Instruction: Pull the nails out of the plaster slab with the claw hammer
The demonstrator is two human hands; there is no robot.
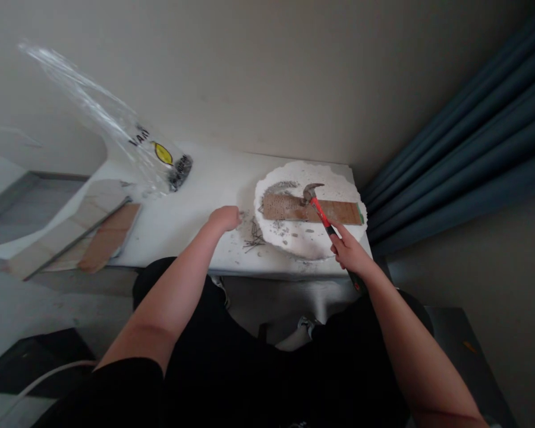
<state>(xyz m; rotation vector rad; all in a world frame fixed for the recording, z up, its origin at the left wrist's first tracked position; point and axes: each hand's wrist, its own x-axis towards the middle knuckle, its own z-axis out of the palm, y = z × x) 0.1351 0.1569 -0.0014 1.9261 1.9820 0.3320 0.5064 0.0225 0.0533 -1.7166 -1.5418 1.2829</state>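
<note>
Head view of a person seated at a white counter (196, 208) set against a wall. The right hand (348, 249) is clamped round the lower part of a red-and-black hammer (321, 215), fingers wrapped, forefinger laid along the shaft. The hammer's long axis runs diagonally from the hand, up and to the left, ending in the steel head (311, 191), which rests on or just above a brown wooden board (312, 210); contact cannot be told for certain. The board lies flat with its long axis left to right, across a white, ragged-edged foam slab (303, 238) at the right end of the counter. Grey specks and debris dot the slab near the hammer head.

The left hand (225, 218) rests on the counter just left of the slab, curled closed with knuckles toward the camera; whether it pinches anything cannot be told. A loose heap of nails (254, 238) lies just right of this hand, between it and the slab's edge, so the left hand is much the nearer to the nails, the right hand nearer the board.

Well to the left, a clear plastic bag (129, 142) stands up from the counter, and wooden offcuts (107, 238) lie by its near edge. Blue curtains (472, 148) hang at right.
</note>
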